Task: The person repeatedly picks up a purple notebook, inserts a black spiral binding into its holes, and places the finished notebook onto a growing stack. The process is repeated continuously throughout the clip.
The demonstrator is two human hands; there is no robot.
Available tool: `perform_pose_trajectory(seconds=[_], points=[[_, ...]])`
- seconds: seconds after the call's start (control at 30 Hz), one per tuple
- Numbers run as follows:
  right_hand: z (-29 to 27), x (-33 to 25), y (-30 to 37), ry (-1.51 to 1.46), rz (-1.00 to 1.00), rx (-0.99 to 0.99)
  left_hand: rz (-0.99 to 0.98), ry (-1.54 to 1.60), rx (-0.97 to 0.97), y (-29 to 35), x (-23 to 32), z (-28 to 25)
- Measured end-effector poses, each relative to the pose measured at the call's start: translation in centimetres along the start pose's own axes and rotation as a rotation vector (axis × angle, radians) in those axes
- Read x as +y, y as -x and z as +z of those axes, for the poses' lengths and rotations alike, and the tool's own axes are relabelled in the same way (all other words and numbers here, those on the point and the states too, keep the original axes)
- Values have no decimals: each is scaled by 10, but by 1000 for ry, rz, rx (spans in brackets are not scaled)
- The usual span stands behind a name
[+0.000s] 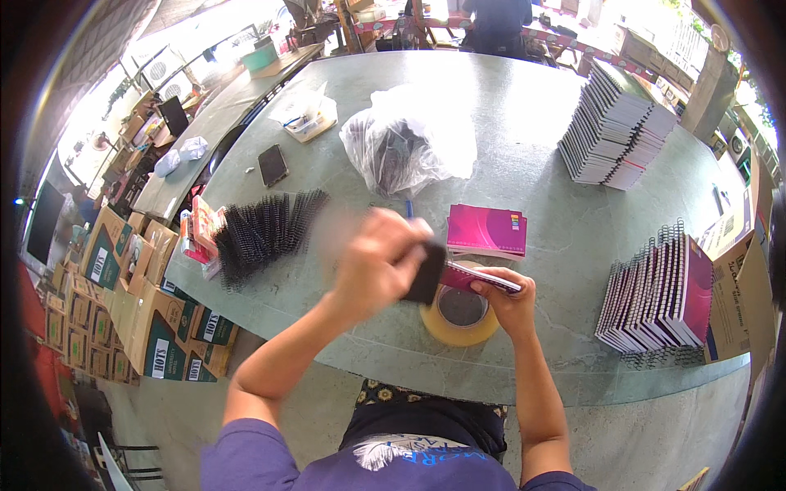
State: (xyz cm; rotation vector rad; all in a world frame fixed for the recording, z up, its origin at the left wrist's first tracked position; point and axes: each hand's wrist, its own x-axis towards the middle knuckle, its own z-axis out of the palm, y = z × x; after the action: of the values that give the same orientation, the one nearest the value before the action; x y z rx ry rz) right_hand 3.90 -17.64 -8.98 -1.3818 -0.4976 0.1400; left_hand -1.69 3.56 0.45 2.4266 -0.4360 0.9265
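Note:
My left hand (377, 258) is blurred and closed on a black spiral binding coil (427, 274), held against the left edge of a thin pink notebook (483, 278). That notebook is gripped by my right hand (508, 299) from its right side, just above a roll of tan packing tape (461, 315) lying flat on the green table (540, 164). Beyond the hands lies a small stack of pink notebooks (487, 231). A pile of loose black binding coils (266, 231) lies to the left of my left hand.
Bound notebooks stand in a row (655, 299) at the right and in a tall stack (618, 127) at the far right. A clear plastic bag (405, 143), a phone (273, 165) and cardboard boxes (123, 295) on the left are around. A person (495, 20) stands beyond the table.

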Motion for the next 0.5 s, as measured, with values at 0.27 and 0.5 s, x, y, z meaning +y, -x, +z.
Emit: perform_pose_trajectory(seconds=[0.27,0.5], points=[[0,1,-2,-21,40,-46,-57,61,-25,8,7,19],[-9,4,-1,67,62,-49,55,74,-146,-9,14,27]])
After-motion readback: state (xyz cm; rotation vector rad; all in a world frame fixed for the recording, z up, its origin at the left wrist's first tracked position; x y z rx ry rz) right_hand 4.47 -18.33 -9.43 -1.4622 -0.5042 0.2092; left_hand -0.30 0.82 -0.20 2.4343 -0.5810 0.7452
